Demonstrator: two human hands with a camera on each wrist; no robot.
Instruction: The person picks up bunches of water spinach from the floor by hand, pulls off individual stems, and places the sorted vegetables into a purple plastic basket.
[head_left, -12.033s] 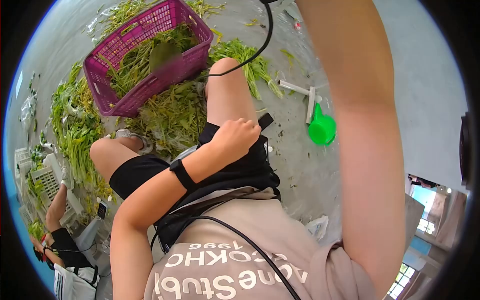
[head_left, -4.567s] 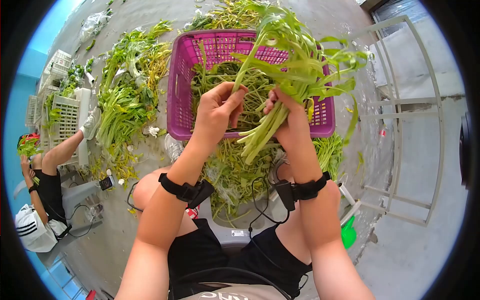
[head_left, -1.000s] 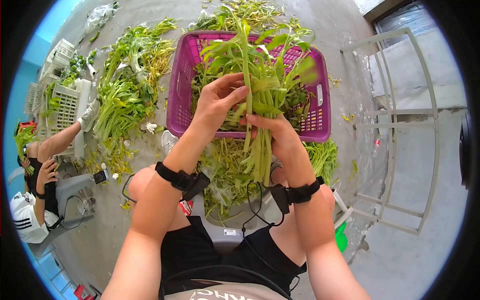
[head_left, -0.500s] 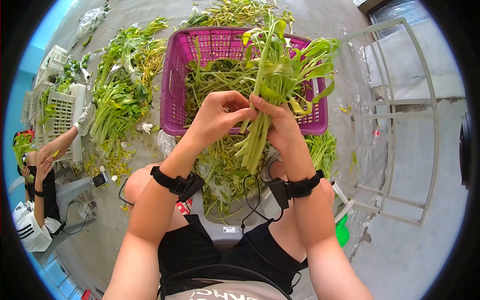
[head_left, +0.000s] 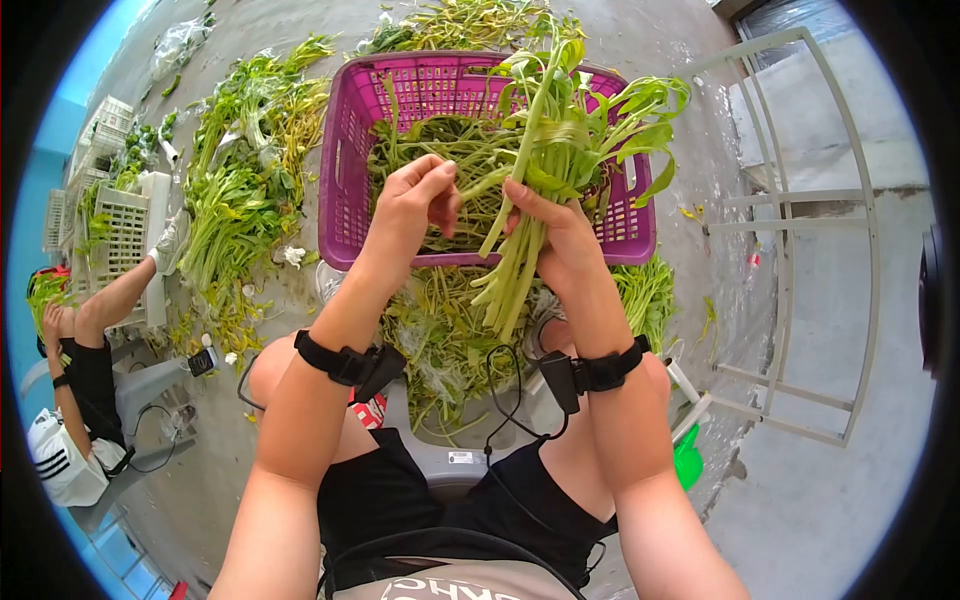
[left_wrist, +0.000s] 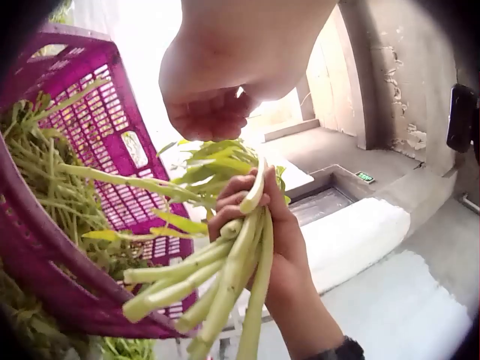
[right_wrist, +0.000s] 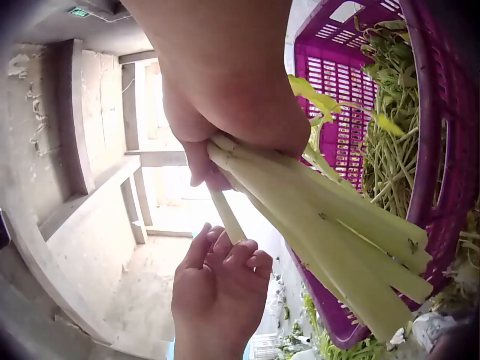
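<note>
In the head view, my right hand (head_left: 565,235) grips a bunch of leafy green stalks (head_left: 545,150), cut ends hanging toward me. Its thumb lies over one long stalk at the bunch's left side. My left hand (head_left: 412,205) is just left of the bunch, above the basket, fingers curled. A pale stem (right_wrist: 227,214) comes down to the left fingertips in the right wrist view; I cannot tell whether they pinch it. Below both hands stands a purple plastic basket (head_left: 345,165), holding darker, wilted stalks (head_left: 450,140).
Loose greens (head_left: 240,190) lie on the floor at left, and yellowed trimmings (head_left: 450,340) at my feet. Another person (head_left: 80,390) sits at far left beside white crates (head_left: 115,225). A metal frame (head_left: 785,230) stands at right, with a green plastic item (head_left: 687,460) near my knee.
Half a second ago my left fingertips were at the stalks beside my right thumb; now that hand has drawn left. The bunch, which tilted right after one second ago, stays in my right hand.
</note>
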